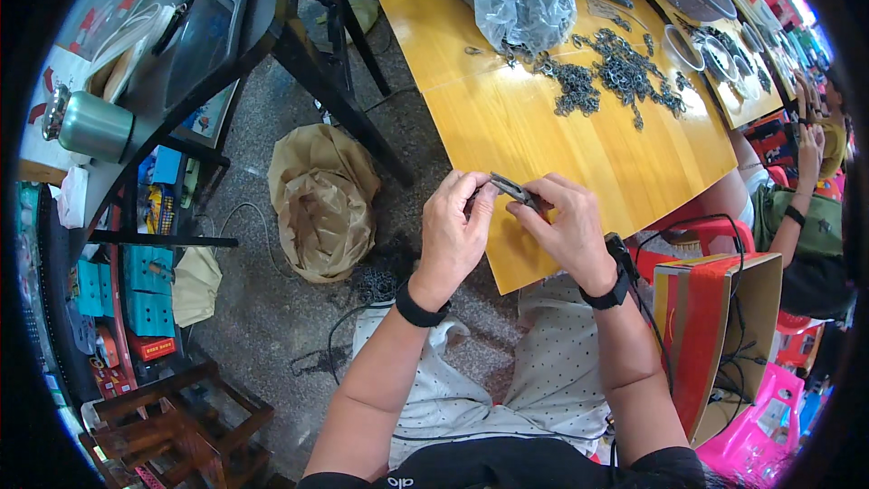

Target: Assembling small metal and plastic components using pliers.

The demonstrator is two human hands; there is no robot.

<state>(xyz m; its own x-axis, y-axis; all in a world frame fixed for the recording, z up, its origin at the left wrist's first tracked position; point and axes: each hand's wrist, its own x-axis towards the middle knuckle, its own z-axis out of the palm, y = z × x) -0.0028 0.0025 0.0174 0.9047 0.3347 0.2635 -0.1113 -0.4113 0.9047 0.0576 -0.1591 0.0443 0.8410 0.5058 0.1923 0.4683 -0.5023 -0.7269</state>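
Observation:
Both hands meet just above the near edge of the yellow wooden table point(507, 136). My right hand point(568, 222) is closed around a dark metal tool that looks like small pliers point(511, 188); the fingers hide much of its handles. Its narrow end points left, to the fingertips of my left hand point(459, 228). The left thumb and forefinger are pinched together there, and whatever small piece they hold is hidden. Farther back on the table lie loose piles of dark metal clasps and chain pieces point(629, 72), beside a clear plastic bag point(525, 0) filled with more dark pieces.
A brown paper-lined sack point(326, 208) stands on the floor at left, beside a black-framed table point(299, 54) bearing a green metal flask point(95, 125). A cardboard box point(711, 344) with cables sits at my right. Another person's arm point(801, 181) shows at far right.

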